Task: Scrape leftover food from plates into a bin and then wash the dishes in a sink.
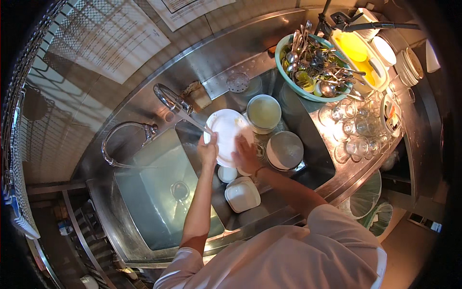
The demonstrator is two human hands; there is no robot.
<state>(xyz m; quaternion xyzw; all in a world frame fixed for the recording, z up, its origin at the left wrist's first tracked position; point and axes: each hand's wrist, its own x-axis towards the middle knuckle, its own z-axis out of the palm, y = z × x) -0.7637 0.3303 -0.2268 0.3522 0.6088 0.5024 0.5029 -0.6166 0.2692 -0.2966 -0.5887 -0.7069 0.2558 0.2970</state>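
Over the right sink basin, my left hand grips the left edge of a white plate, its fingers wrapped round the rim. The plate is tilted, with a few small brownish marks near its top. Water from the right-hand faucet runs toward the plate's left side. My right hand is at the plate's right side, smeared by motion; whether it holds anything cannot be made out. Below the plate, a small white bowl and a squarish white dish sit in the basin. Right of it stand two round containers, one with cloudy liquid, one greyish.
The left basin holds cloudy water under a second faucet. At the back right stand a turquoise tub heaped with cutlery and a tray with yellow liquid. Several glasses crowd the right counter beside stacked plates.
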